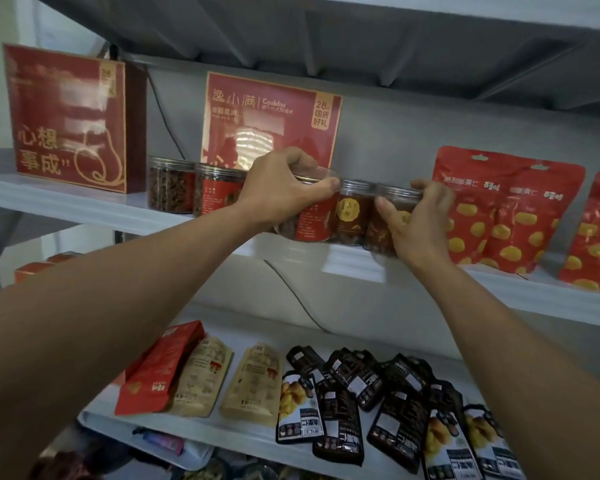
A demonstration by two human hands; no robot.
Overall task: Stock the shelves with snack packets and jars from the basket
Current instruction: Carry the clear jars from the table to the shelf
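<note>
My left hand point(281, 188) grips the top of a clear plastic jar with a red label point(314, 220) at the front edge of the middle shelf point(84, 209). My right hand point(418, 220) grips another clear jar of brown snacks point(378, 230) a little to the right. Between them stands a third jar with a gold round label point(352, 220). Two more jars point(187, 190) stand on the same shelf to the left. The basket is only partly seen at the bottom edge point(174, 448).
Two red gift boxes point(66, 116) stand at the back left of the shelf. Red snack packets point(499, 209) stand upright at the right. The lower shelf point(222, 427) holds a red packet, beige packets point(253, 379) and several black packets point(378, 403).
</note>
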